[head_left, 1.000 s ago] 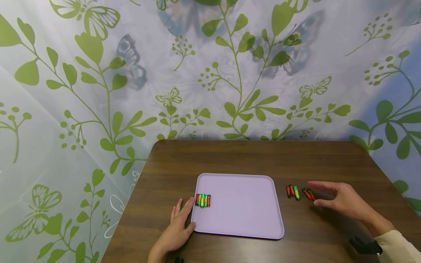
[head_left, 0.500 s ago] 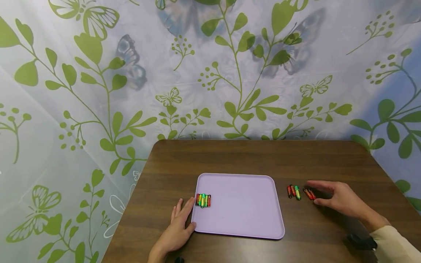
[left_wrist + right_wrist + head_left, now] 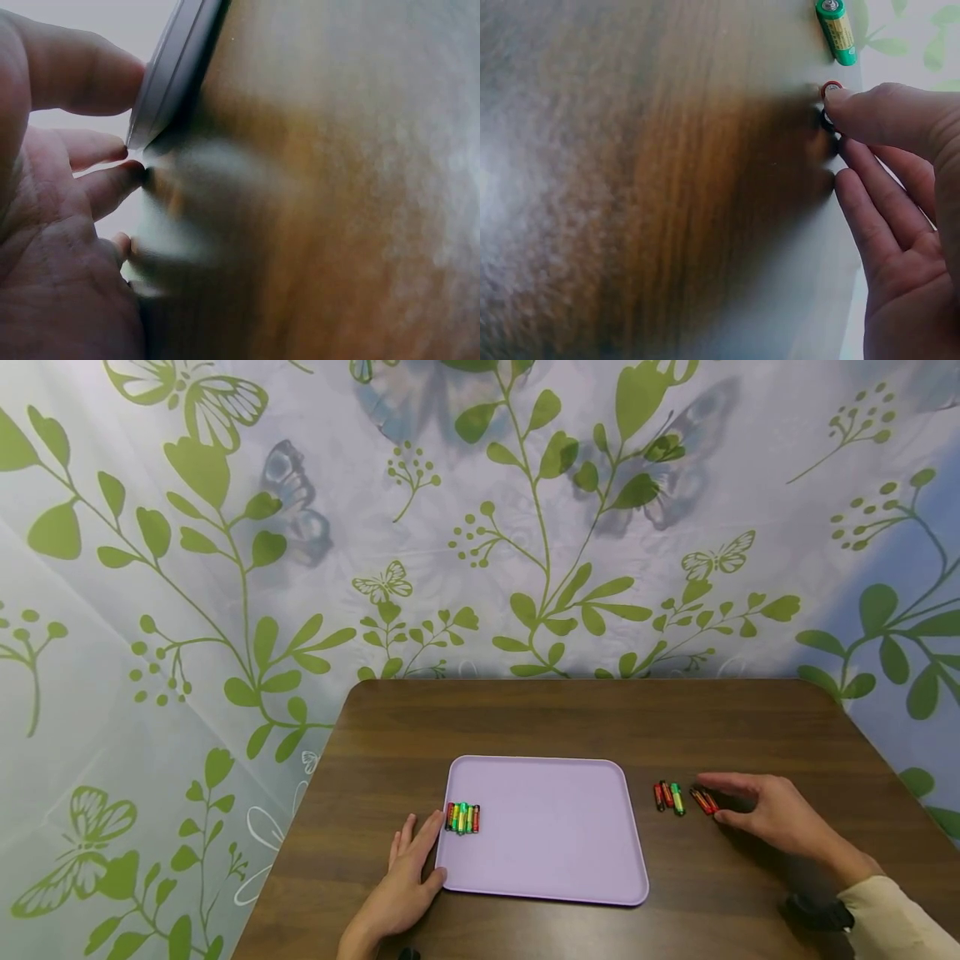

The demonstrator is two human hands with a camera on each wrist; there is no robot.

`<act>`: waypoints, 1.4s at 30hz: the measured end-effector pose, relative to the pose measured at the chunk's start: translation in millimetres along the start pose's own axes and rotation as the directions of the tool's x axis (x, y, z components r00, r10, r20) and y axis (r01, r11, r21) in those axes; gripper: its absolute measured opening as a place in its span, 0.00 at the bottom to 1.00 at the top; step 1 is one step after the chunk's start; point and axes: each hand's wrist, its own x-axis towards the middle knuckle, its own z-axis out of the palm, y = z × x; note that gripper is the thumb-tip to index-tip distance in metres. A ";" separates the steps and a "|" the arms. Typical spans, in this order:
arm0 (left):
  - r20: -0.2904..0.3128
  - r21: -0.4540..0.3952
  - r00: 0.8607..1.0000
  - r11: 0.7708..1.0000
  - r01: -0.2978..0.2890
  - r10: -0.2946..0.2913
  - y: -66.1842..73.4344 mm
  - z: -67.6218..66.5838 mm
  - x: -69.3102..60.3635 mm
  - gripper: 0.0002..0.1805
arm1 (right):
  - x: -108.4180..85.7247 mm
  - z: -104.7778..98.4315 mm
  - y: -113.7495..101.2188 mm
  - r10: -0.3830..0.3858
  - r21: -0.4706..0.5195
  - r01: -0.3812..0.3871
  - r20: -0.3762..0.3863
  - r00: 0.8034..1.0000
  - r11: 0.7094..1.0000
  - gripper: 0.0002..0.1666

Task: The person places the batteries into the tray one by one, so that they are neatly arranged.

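My left hand [image 3: 403,885] rests at the left side of the lilac tray [image 3: 555,835], its fingers along the edge and the thumb on the near corner. The left wrist view shows that thumb against the tray rim [image 3: 166,82]. A row of red and green batteries [image 3: 462,817] lies inside the tray's left edge. My right hand [image 3: 783,817] is low over the table, right of the tray. Its thumb touches the near end of two red batteries [image 3: 703,801]; the index finger extends past their far end. Beside them lie more red batteries [image 3: 663,795] and a green battery [image 3: 677,799].
The brown wooden table [image 3: 570,714] has rounded far corners. A patterned cloth [image 3: 480,527] with leaves and butterflies hangs behind it and along the left side. In the right wrist view, a green battery [image 3: 837,31] lies beyond the thumb.
My right hand has shifted slightly left, its thumb staying at the near end of the two red batteries. The left hand and tray have not visibly moved.
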 end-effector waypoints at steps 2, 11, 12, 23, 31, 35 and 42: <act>-0.002 -0.004 1.000 1.000 -0.005 0.005 0.2 0.0 -0.1 0.44 | 0.0 -0.2 -0.9 -0.001 -0.002 0.001 0.003 1.000 1.000 0.34; -0.001 -0.002 1.000 1.000 0.014 -0.014 -1.9 0.6 1.4 0.44 | 0.8 -0.9 -3.0 0.029 -0.006 -0.029 0.027 0.999 1.000 0.33; -0.003 -0.003 1.000 1.000 0.011 -0.011 -2.3 0.7 1.6 0.44 | 1.0 -0.9 -3.0 0.033 -0.007 -0.033 0.025 0.999 0.999 0.33; -0.012 -0.013 1.000 1.000 -0.013 0.013 -0.1 0.9 -0.4 0.45 | 0.1 -5.4 -8.2 0.097 -0.007 -0.097 -0.015 0.995 0.995 0.31; -0.013 -0.011 1.000 1.000 -0.009 0.009 1.6 -1.2 -1.2 0.45 | 10.9 -2.4 -38.2 0.027 0.094 -0.020 -0.071 0.997 0.995 0.30; -0.011 -0.006 1.000 1.000 -0.010 0.010 1.9 -1.3 -1.4 0.45 | 19.0 7.4 -55.1 0.009 0.119 -0.001 -0.060 0.998 0.993 0.29; -0.017 -0.007 1.000 1.000 -0.019 0.019 1.2 -1.0 -1.3 0.44 | 36.9 33.8 -78.3 0.007 0.139 -0.005 -0.018 1.000 0.990 0.29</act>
